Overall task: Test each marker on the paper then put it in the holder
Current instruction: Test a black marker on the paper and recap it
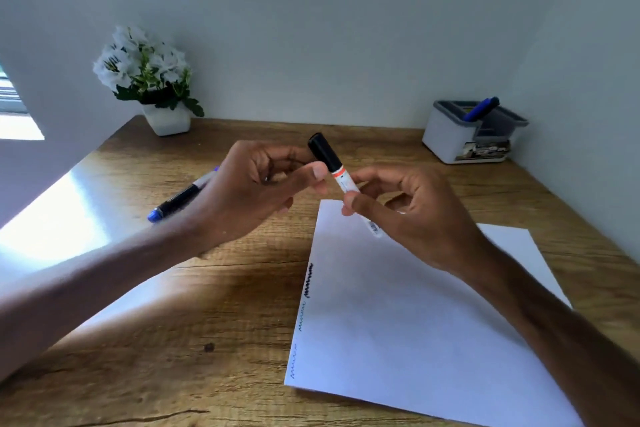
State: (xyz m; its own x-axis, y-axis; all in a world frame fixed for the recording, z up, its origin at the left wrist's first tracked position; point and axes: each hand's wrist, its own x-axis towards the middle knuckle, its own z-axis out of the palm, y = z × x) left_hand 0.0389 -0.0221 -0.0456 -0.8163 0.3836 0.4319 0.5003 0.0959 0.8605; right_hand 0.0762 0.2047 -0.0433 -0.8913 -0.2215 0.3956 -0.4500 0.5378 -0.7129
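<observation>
1. Paper (415,322) lies nearest on the desk (207,340), with scribbles along its left edge.
2. Above it, the right hand (422,215) pinches the white barrel of a marker (341,177); its long axis tilts up and away to the left. The left hand (256,184) grips near the black cap, which looks seated. The tip is hidden.
3. Another marker (180,199) lies partly hidden behind the left hand.
4. Far right, the holder (450,139) contains one blue marker (481,109).

Three markers (332,163) (180,199) (481,109), perhaps more hidden; one paper (415,322); one holder (450,139).
</observation>
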